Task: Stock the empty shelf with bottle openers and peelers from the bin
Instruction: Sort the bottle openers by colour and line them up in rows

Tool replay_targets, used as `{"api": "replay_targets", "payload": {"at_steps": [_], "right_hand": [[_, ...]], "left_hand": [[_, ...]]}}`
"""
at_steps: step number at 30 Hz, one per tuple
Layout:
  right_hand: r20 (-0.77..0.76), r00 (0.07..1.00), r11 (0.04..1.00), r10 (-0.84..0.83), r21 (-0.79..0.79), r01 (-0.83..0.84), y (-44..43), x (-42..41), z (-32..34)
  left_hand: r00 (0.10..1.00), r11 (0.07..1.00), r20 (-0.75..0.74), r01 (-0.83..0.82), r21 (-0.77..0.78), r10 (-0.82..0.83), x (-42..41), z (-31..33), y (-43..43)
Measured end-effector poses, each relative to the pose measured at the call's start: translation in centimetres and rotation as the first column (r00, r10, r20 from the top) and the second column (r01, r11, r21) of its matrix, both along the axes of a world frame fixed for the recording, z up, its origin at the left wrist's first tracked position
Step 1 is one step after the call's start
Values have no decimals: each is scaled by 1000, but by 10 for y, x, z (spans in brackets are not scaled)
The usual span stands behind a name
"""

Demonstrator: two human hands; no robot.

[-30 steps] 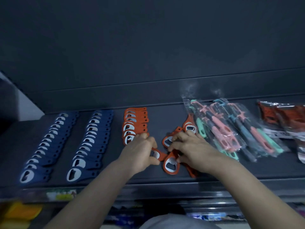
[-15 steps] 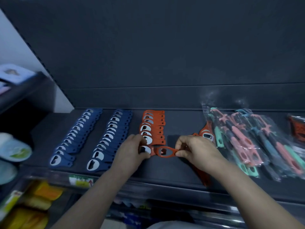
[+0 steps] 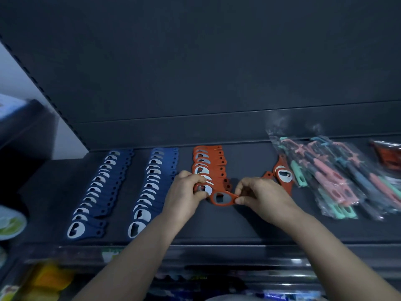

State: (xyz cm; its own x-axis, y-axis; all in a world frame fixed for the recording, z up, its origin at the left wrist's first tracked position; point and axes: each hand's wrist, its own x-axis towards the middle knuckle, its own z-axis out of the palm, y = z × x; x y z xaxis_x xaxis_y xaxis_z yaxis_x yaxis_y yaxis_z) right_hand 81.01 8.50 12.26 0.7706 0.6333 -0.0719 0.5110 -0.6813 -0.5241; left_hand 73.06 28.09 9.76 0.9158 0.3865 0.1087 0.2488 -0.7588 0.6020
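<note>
Laying the orange opener (image 3: 222, 198) into line is the step in hand, as I judge it. The right hand (image 3: 262, 198) pinches its handle end between thumb and fingertips. The left hand (image 3: 182, 196) curls over the near end of the orange row (image 3: 209, 164), thumb and fingers clamped on the front pieces. The two hands sit close, with the opener spanning the gap between them, crosswise at the near end of the row.

To do it well, the opener probably needs turning so it faces the same way as those farther back. It should then be tucked so it overlaps the piece behind by the same step as in the two blue rows (image 3: 104, 183) to the left. The left hand does best pinning the row, since the overlapped pieces look ready to slide. A low, flat slide should disturb less than a drop.

More loose orange openers (image 3: 282, 174) lie just right of the hands, beside the bagged peelers (image 3: 338, 177). Bare shelf (image 3: 238, 224) remains nearer the front edge for the row to grow.
</note>
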Motion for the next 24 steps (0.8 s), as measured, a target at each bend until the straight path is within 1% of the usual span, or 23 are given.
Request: {"api": "replay_targets", "payload": {"at_steps": [3,9,12,14,16,19,21,24], "right_hand": [[-19,1000,1000,1,-18,-1,15,-7,0],[56,998,997,-12,-73,16,46,-12,-1],[201,980,983,-3,-178,39,52,-12,-3],[267,964,978,1,-199,54,53,-13,-4],[276,961,976,-2,-211,63,53,-16,-7],[227,974,971,11,-236,44,53,-19,-11],[198,979,968,47,-249,4,53,-20,-13],[206,974,963,91,-268,-33,52,-22,-14]], "left_hand": [[995,999,94,-40,23,37,-9,2,12],[993,996,116,3,84,-13,-22,14,30],[997,992,45,56,114,-62,-24,16,32],[991,978,-39,130,161,-126,-25,15,29],[975,955,-116,208,212,-187,-26,13,24],[951,932,-223,267,246,-214,-25,7,17],[948,929,-241,269,256,-208,-25,5,16],[953,912,-227,266,312,-201,-24,6,15]]}}
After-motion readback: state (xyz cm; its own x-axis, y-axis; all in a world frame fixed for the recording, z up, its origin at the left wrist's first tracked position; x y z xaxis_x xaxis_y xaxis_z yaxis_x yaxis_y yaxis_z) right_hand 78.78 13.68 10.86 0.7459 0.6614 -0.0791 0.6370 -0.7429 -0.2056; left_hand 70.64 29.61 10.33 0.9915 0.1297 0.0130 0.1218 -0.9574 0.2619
